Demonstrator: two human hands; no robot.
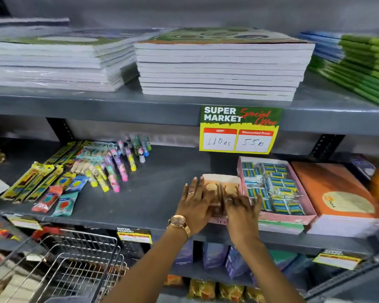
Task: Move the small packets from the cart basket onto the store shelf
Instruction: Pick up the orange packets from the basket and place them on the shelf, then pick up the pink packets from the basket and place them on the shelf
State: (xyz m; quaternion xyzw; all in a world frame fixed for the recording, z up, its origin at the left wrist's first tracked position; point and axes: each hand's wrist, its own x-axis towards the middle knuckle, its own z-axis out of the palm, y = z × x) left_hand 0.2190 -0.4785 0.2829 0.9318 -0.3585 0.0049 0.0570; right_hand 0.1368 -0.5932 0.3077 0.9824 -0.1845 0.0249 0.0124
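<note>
A row of small brown and tan packets (220, 191) stands in a pink open box (222, 178) on the grey middle shelf (162, 193). My left hand (195, 201) presses on the row's left side with its fingers spread. My right hand (242, 209) curls over the right side, so the packets are held between both hands. The hands hide the near half of the box. The wire cart basket (79, 256) is at the lower left, and I cannot make out what lies in it.
A pink tray of blue-green small boxes (274, 186) touches the pink box on its right, with an orange book stack (339, 200) beyond. Colourful pens and pouches (92, 169) lie at the shelf's left. Notebook stacks (221, 64) fill the shelf above, and an offer sign (239, 130) hangs from it.
</note>
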